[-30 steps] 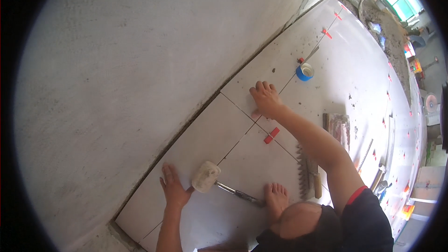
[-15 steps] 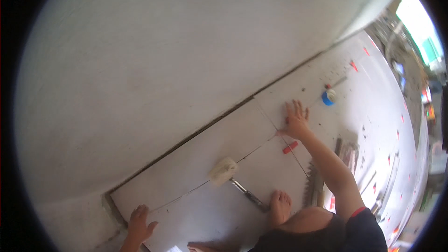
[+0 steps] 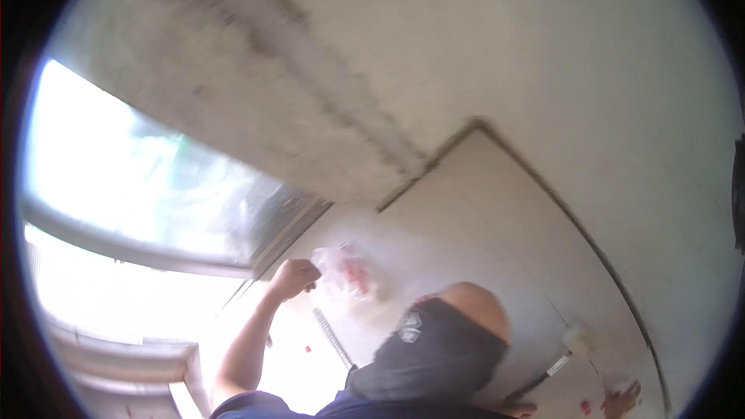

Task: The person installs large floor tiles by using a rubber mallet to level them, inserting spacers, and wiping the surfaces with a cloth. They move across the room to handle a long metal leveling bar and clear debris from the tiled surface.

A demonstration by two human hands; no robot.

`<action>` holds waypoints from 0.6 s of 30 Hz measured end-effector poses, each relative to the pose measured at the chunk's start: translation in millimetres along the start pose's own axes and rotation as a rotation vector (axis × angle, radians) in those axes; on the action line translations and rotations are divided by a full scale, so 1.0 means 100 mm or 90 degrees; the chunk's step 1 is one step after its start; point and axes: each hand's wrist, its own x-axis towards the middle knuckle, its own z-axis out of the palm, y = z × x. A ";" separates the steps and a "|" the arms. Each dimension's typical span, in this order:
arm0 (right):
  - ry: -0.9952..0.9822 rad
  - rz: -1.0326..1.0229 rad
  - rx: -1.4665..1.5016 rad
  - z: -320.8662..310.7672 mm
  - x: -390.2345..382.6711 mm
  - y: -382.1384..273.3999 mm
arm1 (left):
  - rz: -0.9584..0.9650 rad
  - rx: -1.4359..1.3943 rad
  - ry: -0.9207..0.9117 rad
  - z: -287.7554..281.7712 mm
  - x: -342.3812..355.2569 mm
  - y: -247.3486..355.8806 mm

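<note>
while the left hand (image 3: 293, 279) curls at the edge of a clear plastic bag (image 3: 340, 265) of red pieces (image 3: 356, 277), near a bright opening (image 3: 178, 178), i cannot tell whether its grip pinches the bag; the right hand (image 3: 619, 401), fingers spread, is near the mallet (image 3: 557, 365) on the pale floor (image 3: 458, 240).

harsh white glare at left, overall blur

Bright window (image 3: 132, 155) beside a stained wall (image 3: 233, 93)

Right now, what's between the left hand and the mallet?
Head view: clear plastic bag with red pieces nearest the left hand, then the knee.
</note>
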 end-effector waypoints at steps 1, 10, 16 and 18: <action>0.197 -0.187 -0.077 0.33 -0.08 0.40 | -0.049 -0.017 -0.011 -0.03 -0.06 -0.05; -0.344 0.202 0.347 -1.34 0.23 -0.70 | 0.123 0.621 -0.249 0.53 0.52 -1.37; -0.356 0.204 0.456 -1.18 -0.25 -0.73 | 0.171 0.074 0.103 1.10 0.79 -0.53; -0.413 0.205 0.426 -1.18 -0.31 -0.78 | 0.176 0.151 0.104 1.18 0.85 -0.47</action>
